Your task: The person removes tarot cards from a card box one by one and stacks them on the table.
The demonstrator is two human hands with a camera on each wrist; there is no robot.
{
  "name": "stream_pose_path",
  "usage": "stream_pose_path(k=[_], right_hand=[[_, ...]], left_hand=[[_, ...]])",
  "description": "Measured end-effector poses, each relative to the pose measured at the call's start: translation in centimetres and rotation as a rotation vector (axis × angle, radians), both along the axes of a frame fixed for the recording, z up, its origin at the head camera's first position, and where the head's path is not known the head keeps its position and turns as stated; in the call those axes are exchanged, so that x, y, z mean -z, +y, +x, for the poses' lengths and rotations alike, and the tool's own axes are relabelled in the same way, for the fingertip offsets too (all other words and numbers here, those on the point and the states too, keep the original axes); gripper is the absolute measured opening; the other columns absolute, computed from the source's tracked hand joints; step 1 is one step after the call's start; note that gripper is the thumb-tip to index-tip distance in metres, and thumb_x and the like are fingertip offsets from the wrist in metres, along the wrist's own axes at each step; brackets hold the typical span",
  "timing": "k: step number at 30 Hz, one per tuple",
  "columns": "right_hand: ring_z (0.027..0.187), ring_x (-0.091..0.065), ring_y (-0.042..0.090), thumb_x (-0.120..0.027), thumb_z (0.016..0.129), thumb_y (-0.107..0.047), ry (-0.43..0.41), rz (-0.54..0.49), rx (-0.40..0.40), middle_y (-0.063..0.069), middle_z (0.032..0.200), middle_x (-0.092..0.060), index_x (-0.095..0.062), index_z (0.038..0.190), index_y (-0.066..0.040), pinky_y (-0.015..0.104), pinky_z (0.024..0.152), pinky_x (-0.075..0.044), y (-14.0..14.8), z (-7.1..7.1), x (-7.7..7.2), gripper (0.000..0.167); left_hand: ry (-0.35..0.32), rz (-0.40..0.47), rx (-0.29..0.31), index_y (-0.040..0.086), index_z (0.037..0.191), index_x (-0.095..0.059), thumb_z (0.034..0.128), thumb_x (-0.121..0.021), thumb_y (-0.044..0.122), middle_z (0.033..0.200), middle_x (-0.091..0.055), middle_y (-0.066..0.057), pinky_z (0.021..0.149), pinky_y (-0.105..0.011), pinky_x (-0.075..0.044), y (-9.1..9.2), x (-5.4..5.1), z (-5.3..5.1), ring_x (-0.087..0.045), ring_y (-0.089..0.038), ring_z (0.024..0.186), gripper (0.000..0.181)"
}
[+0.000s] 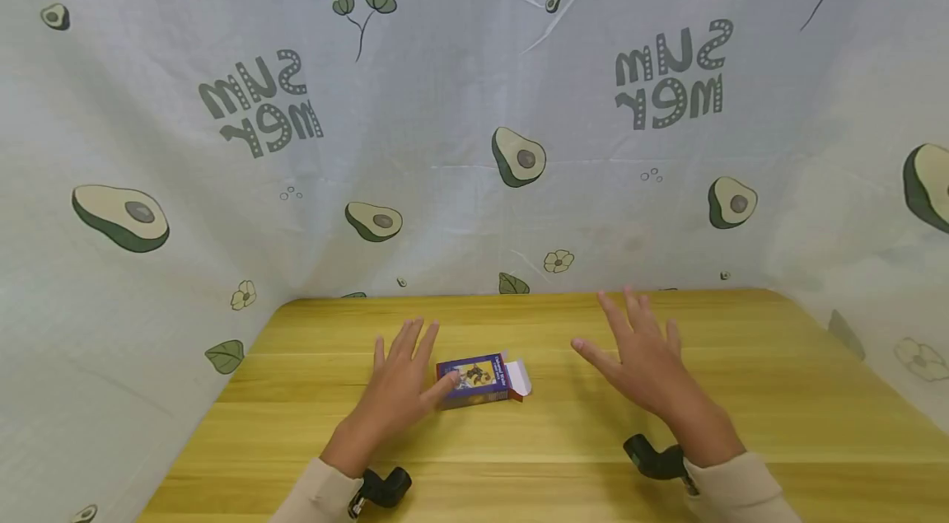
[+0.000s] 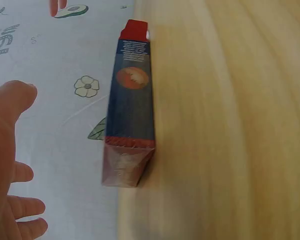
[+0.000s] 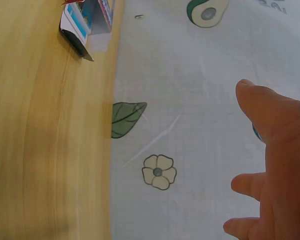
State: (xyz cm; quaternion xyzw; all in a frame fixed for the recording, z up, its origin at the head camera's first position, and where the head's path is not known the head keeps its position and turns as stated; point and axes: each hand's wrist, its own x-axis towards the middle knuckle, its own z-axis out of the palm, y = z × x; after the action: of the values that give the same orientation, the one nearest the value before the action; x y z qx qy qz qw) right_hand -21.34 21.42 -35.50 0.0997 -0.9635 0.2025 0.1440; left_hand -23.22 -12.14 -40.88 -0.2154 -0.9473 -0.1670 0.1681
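Clearly, an avocado-printed cloth [image 1: 445, 111] hangs behind the wooden desk [image 1: 556, 449], where a small purple box [image 1: 480, 375] lies, end flap open. Nearest it, the left hand [image 1: 400, 383] hides part with its thumb; the right hand [image 1: 647, 362] is farther off. Each grip is spread wide, holding nothing, fingers pointing forward.

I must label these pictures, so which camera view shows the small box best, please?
Head view: the box shows its printed face and open flap there, though the left hand slightly overlaps it. Left wrist shows a narrow side and one end; right wrist, only the open end, cropped.
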Motion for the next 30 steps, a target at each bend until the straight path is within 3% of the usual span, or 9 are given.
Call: stream_pose_path(k=[8, 13, 22, 30], right_hand=[[0.139, -0.007, 0.053, -0.053, 0.089, -0.062, -0.012, -0.011, 0.016, 0.031, 0.154, -0.011, -0.025, 0.152, -0.007, 0.077, 0.098, 0.0, 0.0, -0.3, 0.6, 0.088], [0.138, -0.01, 0.054, -0.055, 0.09, -0.06, -0.017, -0.029, 0.006, 0.032, 0.154, -0.014, -0.027, 0.151, -0.005, 0.077, 0.098, -0.004, -0.3, -0.3, 0.7, 0.087], [0.138, -0.013, 0.054, -0.054, 0.092, -0.056, -0.038, -0.077, -0.037, 0.033, 0.152, -0.016, -0.029, 0.149, -0.002, 0.077, 0.096, -0.008, -0.3, -0.6, 1.3, 0.083], [0.137, -0.016, 0.053, -0.055, 0.091, -0.055, -0.035, -0.063, -0.04, 0.033, 0.151, -0.02, -0.032, 0.147, 0.0, 0.077, 0.097, -0.01, -0.5, -0.6, 1.7, 0.081]], left_hand=[[-0.129, 0.129, 0.074, 0.008, 0.151, -0.03, 0.0914, -0.056, 0.055, 0.154, -0.027, -0.018, 0.108, -0.064, -0.018, 1.1, 0.9, -0.4, -0.024, -0.038, 0.141, 0.08], [-0.219, 0.168, 0.093, 0.012, 0.152, -0.028, 0.0855, -0.061, 0.059, 0.155, -0.027, -0.016, 0.106, -0.059, -0.028, 1.8, 1.7, -1.2, -0.028, -0.039, 0.139, 0.089], [-0.219, 0.105, 0.154, 0.007, 0.148, -0.035, 0.0779, -0.074, 0.053, 0.148, -0.038, -0.016, 0.107, -0.054, -0.03, 3.3, 2.3, -2.2, -0.035, -0.035, 0.135, 0.093], [-0.277, 0.114, 0.136, 0.007, 0.144, -0.042, 0.0778, -0.076, 0.05, 0.143, -0.044, -0.014, 0.103, -0.051, -0.036, 3.9, 2.7, -2.2, -0.042, -0.033, 0.129, 0.085]])
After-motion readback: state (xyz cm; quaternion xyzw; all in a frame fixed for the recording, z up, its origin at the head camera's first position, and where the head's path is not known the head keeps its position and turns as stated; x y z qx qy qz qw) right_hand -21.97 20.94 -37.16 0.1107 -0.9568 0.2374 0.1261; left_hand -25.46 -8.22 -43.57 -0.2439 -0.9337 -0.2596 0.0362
